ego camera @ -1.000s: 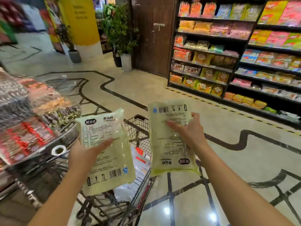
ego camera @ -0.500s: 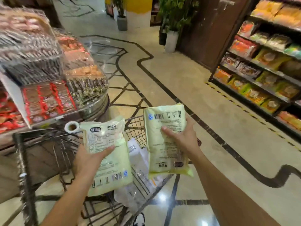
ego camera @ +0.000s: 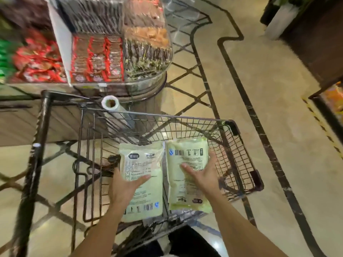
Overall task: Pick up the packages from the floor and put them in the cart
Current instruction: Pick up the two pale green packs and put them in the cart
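Two pale green packages with printed labels and barcodes lie side by side over the basket of a black wire shopping cart [ego camera: 239,156]. My left hand [ego camera: 126,186] grips the left package [ego camera: 143,164], thumb across its face. My right hand [ego camera: 202,175] grips the right package [ego camera: 187,154], thumb on top and fingers round its right edge. Both packages are inside the cart's rim, low in the basket. What lies under them is hidden.
A rounded display counter [ego camera: 115,56] with red and brown snack packs stands just beyond the cart at upper left, with a plastic-bag roll [ego camera: 110,103] at its edge. A dark shelf unit [ego camera: 315,43] and a white planter [ego camera: 280,19] stand at upper right. Patterned tile floor [ego camera: 269,108] lies to the right.
My view tilted down onto the cart. Both hands lowered the packages from above the cart's rim into the basket.
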`<state>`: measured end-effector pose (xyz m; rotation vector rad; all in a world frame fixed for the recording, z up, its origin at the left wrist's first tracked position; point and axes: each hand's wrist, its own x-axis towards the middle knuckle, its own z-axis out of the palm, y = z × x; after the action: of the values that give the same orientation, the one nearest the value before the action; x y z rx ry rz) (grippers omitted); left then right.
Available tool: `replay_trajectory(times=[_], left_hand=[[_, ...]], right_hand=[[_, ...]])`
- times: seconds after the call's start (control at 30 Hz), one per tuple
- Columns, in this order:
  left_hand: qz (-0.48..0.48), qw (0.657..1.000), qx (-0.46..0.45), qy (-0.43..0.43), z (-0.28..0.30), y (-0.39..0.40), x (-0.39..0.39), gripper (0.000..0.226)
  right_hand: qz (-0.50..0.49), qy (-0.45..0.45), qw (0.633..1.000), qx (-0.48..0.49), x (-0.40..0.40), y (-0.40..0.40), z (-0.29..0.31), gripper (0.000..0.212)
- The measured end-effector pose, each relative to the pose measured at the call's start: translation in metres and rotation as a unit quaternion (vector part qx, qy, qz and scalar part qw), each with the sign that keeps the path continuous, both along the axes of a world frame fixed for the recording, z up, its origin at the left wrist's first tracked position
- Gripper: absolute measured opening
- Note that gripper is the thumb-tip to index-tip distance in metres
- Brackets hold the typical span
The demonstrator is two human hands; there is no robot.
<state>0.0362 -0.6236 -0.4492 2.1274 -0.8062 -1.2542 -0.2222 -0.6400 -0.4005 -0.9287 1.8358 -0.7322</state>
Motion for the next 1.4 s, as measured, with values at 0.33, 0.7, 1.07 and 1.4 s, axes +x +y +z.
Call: replay_trajectory(times=[0.33,0.7,1.07,1.4], left_hand=[[0.068,0.992,0.107,0.000,-0.030,0.041,-0.038,0.112],[0.000,0.981,0.119,-0.154,-0.020,0.043,-0.058,0.084],[-0.182,0.887,0.083,-0.417,0.062,0.038,-0.034,0.085],[-0.140,0.764,0.029,-0.629,0.215,0.073,0.092,0.087]], right_hand=[[0.147,-0.027,0.984,0.099,-0.029,0.002,-0.062,0.096],[0.244,0.010,0.940,0.237,-0.037,-0.020,-0.099,0.116],[0.369,0.248,0.888,0.118,-0.025,-0.049,-0.019,0.119],[0.508,0.395,0.750,-0.151,0.111,-0.092,0.122,0.108]])
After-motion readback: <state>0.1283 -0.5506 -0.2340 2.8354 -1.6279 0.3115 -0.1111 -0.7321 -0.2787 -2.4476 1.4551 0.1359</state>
